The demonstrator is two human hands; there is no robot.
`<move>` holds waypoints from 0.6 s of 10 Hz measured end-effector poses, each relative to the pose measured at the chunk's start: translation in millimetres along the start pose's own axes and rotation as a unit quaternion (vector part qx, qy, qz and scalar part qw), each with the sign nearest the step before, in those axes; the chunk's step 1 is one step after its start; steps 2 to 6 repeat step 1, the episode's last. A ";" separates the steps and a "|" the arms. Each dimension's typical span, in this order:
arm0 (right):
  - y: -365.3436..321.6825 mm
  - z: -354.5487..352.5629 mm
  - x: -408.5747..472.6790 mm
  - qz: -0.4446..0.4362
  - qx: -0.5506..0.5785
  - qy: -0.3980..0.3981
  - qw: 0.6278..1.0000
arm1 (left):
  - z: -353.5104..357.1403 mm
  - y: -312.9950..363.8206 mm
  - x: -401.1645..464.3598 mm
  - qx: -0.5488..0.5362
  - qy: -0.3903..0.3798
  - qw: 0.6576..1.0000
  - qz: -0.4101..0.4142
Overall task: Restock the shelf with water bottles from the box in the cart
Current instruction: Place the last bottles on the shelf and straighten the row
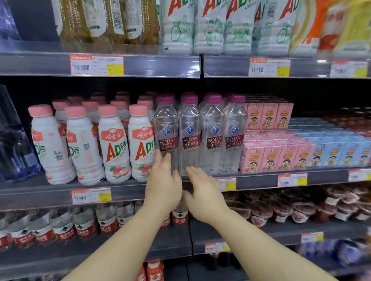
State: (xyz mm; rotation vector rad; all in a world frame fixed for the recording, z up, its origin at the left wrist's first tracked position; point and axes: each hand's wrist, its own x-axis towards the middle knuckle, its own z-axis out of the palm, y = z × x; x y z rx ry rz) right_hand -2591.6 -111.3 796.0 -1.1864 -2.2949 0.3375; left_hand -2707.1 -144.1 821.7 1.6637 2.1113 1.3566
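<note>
On the shelf [126,192], 4 soda bottles [201,136] stand upright, caps up.

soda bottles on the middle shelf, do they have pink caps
No, the clear soda bottles have dark purple caps; pink caps sit on the white milk drink bottles left of them.

Soda bottles [202,136] stand on the shelf [38,201] between milk bottles [94,146] and cartons [276,154].

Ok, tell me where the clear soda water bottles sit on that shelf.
In the head view, the soda water bottles stand mid-frame on the middle shelf, between the pink-capped AD milk bottles to their left and the pink drink cartons to their right.
</note>
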 end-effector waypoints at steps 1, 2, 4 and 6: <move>-0.6 -10.5 -10.3 0.027 0.003 -0.002 1.000 | -9.0 -1.9 -13.1 -0.019 0.001 1.000 -0.014; -0.6 -10.5 -10.3 0.027 0.003 -0.002 1.000 | -9.0 -1.9 -13.1 -0.019 0.001 1.000 -0.014; -0.6 -10.5 -10.3 0.027 0.003 -0.002 1.000 | -9.0 -1.9 -13.1 -0.019 0.001 1.000 -0.014; -0.6 -10.5 -10.3 0.027 0.003 -0.002 1.000 | -9.0 -1.9 -13.1 -0.019 0.001 1.000 -0.014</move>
